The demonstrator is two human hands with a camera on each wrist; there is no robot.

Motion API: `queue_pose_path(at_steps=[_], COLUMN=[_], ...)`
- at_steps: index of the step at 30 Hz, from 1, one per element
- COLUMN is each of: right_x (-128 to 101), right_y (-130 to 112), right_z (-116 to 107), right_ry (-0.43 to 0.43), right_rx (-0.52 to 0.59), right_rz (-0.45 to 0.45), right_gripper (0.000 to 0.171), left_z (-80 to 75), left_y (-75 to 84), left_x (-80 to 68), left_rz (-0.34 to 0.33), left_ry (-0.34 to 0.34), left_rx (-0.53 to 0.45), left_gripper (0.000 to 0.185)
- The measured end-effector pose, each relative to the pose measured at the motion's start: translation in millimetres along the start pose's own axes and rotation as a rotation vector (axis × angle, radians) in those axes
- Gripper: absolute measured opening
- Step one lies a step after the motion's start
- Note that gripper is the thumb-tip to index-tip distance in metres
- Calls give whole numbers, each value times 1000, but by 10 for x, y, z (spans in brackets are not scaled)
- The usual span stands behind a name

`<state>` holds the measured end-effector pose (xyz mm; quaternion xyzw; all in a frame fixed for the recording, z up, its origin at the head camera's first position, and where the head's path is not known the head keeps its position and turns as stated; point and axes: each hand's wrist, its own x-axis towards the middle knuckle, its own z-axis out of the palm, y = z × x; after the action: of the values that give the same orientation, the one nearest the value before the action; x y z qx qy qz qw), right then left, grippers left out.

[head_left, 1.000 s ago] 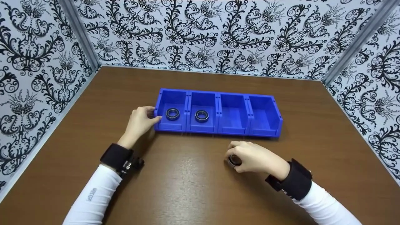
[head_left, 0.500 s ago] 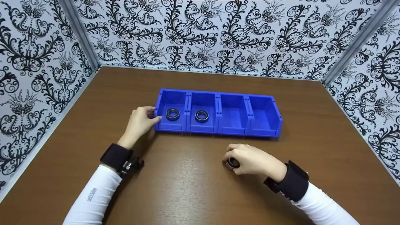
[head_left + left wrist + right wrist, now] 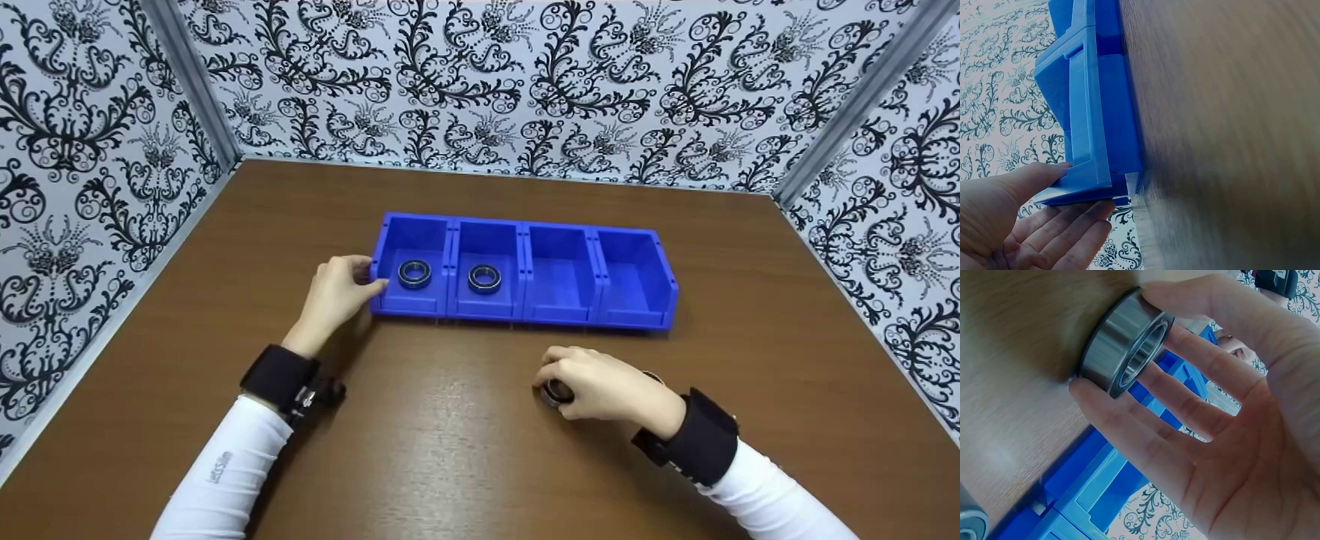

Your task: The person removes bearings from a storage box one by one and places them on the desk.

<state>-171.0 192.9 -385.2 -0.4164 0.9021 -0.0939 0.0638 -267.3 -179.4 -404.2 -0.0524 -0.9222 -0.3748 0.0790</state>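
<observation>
My left hand (image 3: 337,292) grips the left end wall of a row of blue storage bins (image 3: 484,306), thumb over the edge and fingers along the outside, as the left wrist view also shows. Below the bins, my right hand (image 3: 600,382) holds a ball bearing (image 3: 556,392) between thumb and fingertips, low at the table. In the right wrist view this bearing (image 3: 1114,346) has a shiny steel outer ring. One bearing (image 3: 414,274) lies in the leftmost bin and another bearing (image 3: 484,279) in the second. The two right bins hold nothing.
A further bearing (image 3: 654,376) shows only its edge behind my right hand; in the right wrist view a bearing (image 3: 971,523) stands at the lower left. Patterned walls (image 3: 480,90) enclose the brown table (image 3: 450,450) at the back and sides.
My right hand has shifted slightly left and toward me with the bearing, and the edge of another bearing now shows behind it. The left hand and the bins have stayed put.
</observation>
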Motion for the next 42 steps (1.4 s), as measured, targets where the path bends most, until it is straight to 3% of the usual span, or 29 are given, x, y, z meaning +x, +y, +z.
queue_pose_path(at_steps=[42], right_x=[-68], right_y=[-6], right_z=[15], right_ry=[18], right_rx=[-6], right_rz=[24], right_gripper=[42], left_z=[3], left_y=[-3], left_x=[-5], left_rz=[10], left_ry=[9], left_rx=[-17], left_gripper=[46])
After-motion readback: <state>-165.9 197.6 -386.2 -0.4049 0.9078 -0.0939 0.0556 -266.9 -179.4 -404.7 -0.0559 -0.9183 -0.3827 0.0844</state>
